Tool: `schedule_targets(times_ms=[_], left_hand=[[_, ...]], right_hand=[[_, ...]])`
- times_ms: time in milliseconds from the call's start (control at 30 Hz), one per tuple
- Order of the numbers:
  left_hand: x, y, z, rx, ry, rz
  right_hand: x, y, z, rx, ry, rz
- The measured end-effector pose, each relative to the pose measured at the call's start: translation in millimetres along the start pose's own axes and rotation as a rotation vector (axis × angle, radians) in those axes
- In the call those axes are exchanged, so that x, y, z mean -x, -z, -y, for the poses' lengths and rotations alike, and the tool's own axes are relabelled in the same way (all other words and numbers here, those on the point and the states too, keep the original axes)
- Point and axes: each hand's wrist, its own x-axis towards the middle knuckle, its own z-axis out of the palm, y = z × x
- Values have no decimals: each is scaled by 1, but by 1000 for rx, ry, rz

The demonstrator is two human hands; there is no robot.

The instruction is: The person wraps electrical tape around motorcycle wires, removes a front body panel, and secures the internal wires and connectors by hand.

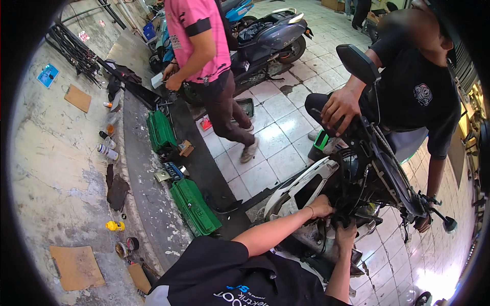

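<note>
A partly stripped scooter with a white body panel (284, 189) stands in front of me, its inner frame and dark cables (347, 191) exposed. My left hand (321, 207) reaches in from the left, fingers bent against the dark wiring beside the panel. Lower and to the right, my right hand (346, 235) points upward, with its fingers curled at the same dark bundle. What either hand grips is hidden among the cables. Above them runs the scooter's handlebar (390, 168), with a black mirror (359, 63) at one end and a smaller round mirror (449, 224) at the other.
Across the scooter, a person in a black shirt (408, 86) rests a hand on it. Another person in pink (196, 46) stands on the tiles at far left. Green toolboxes (194, 206) line the wall ledge, near bottles and cans (107, 151). A dark scooter (270, 48) is parked behind.
</note>
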Motion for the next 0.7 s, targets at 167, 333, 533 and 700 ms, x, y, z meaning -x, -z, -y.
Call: schedule_targets(times_ms=[167,333,533,700], left_hand=[[-7,-15,18,-462,-359,-221],[-5,-20,15,-563,-331,-135],[-20,-15,39,-688,-436,-170],[-7,20,10,-357,-332,28]], right_hand=[[4,-9,-4,-28,47,-18],[16,-10,12,-49,79,-68],[11,-7,20,-11,27,-49],[7,-7,26,-108,97,-125]])
